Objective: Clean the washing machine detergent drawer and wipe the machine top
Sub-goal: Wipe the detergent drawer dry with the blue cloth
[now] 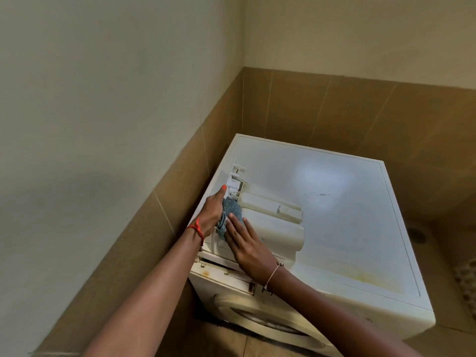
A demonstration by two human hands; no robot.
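Grey cloth (231, 210) touches the detergent drawer (273, 217) beneath the right hand (247, 246).

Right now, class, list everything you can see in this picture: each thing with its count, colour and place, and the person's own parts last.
washing machine: one, white with yellowed stains, in the tiled corner
detergent drawer: one, white, pulled out, lying on the left of the machine top
drawer slot: one, stained, empty, top left of the machine front
cloth: one, blue-grey, on the drawer between the hands
machine door: one, round, white-rimmed, on the front
wall tiles: many, brown, lower walls
floor drain: one, dark, floor right of the machine
mat: one, pale, holed, right edge
left hand: red wrist thread, against the drawer's left side, fingers hidden
right hand: chain bracelet, flat fingers pressing the cloth
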